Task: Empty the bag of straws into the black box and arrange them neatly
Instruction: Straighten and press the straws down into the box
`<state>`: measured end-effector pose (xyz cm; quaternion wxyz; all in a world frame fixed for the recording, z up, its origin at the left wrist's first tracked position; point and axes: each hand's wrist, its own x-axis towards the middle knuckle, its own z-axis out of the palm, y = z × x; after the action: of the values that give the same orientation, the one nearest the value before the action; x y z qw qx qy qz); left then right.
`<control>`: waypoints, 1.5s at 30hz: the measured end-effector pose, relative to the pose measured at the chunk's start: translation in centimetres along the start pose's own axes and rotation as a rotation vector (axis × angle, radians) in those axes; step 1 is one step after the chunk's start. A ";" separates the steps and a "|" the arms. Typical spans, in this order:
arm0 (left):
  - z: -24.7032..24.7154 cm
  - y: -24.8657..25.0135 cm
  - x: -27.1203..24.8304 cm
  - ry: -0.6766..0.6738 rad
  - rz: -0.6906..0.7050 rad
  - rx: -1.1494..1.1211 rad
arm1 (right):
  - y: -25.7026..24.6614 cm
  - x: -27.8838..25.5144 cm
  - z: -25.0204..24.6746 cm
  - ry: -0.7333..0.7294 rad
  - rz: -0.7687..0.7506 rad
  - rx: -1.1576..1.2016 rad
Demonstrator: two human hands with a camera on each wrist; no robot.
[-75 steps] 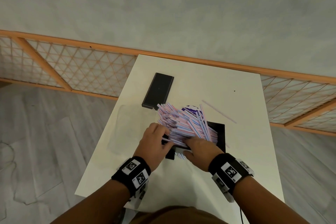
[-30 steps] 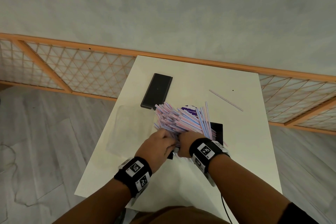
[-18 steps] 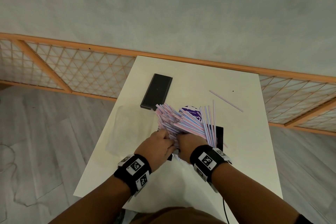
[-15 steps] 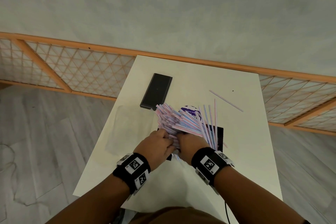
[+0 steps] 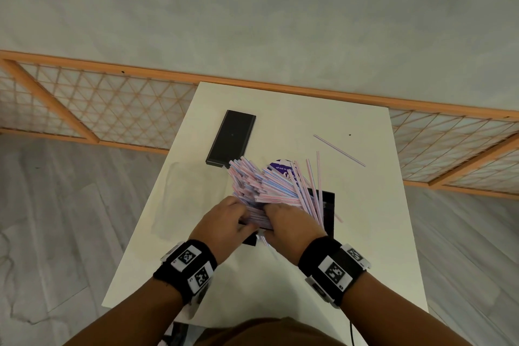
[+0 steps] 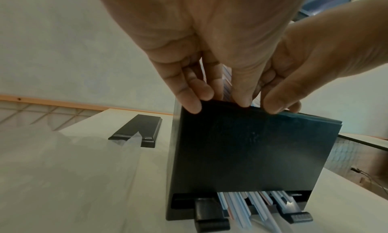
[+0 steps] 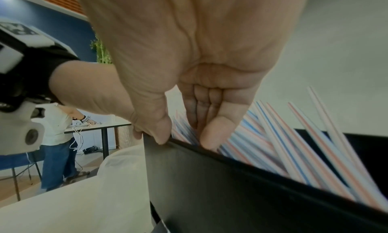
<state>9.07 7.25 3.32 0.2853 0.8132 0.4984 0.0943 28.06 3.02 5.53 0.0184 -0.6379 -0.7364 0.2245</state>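
Observation:
A thick fan of pink-and-blue striped straws [image 5: 266, 182] sticks out of the black box [image 5: 327, 205] in mid-table, leaning away from me. My left hand [image 5: 247, 219] and right hand [image 5: 272, 213] meet at the box's near wall and grip the straws' near ends. In the left wrist view the left hand [image 6: 214, 102] has its fingertips [image 6: 190, 103] on the wall's top rim [image 6: 293, 118], and straw ends [image 6: 241, 208] poke from the bottom slot. In the right wrist view the right hand [image 7: 184, 138] has its thumb on the rim, fingers [image 7: 210, 137] inside against the straws [image 7: 293, 145].
The box's black lid [image 5: 231, 137] lies flat at the far left of the white table [image 5: 280, 275]. One stray straw [image 5: 338, 150] lies far right. A clear empty bag [image 5: 174, 199] lies left of the box, and a purple label [image 5: 280, 168] shows behind the straws.
My right hand has come in from the right beside the left at the near wall. The right-hand straws of the fan have swung up and spread further to the right.

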 end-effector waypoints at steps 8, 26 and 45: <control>0.1 0.0 -0.4 0.036 -0.018 -0.026 | 0.3 -4.7 -5.1 0.276 -0.023 0.101; -0.2 1.2 0.4 0.050 -0.159 -0.146 | 6.5 2.9 -5.1 0.075 0.262 0.125; -0.9 1.7 0.2 0.123 -0.207 -0.236 | 2.0 0.4 -8.2 0.158 -0.031 0.142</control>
<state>10.08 7.11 4.96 0.3560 0.7111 0.5815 0.1719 32.40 6.09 12.09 0.1252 -0.6390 -0.7248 0.2250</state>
